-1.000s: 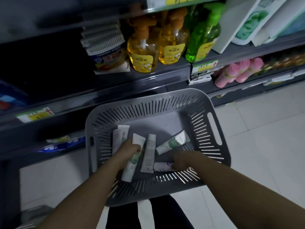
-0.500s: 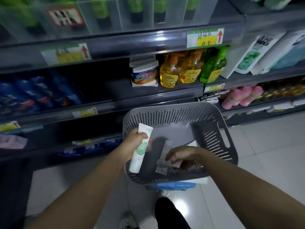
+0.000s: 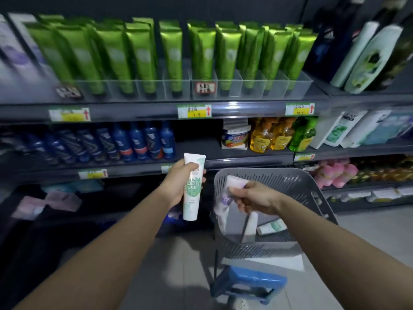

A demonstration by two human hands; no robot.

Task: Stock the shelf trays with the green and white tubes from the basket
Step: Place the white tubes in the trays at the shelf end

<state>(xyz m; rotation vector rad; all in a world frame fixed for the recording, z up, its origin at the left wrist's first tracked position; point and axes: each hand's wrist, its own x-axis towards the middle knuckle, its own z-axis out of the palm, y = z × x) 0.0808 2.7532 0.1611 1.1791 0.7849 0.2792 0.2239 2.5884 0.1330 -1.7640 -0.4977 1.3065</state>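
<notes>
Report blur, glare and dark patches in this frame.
Head view: the top-shelf green tubes and the left edge are motion-smeared; the white tube in the left hand is fairly sharp, the purple-print tube in the right hand blurred; glare streaks the shelf rail; the lower left is dark; shelf lines bow from the wide lens.

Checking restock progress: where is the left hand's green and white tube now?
In the head view, near the centre, the left hand holds the green and white tube upright, just left of the grey basket and below the blue bottles.
</notes>
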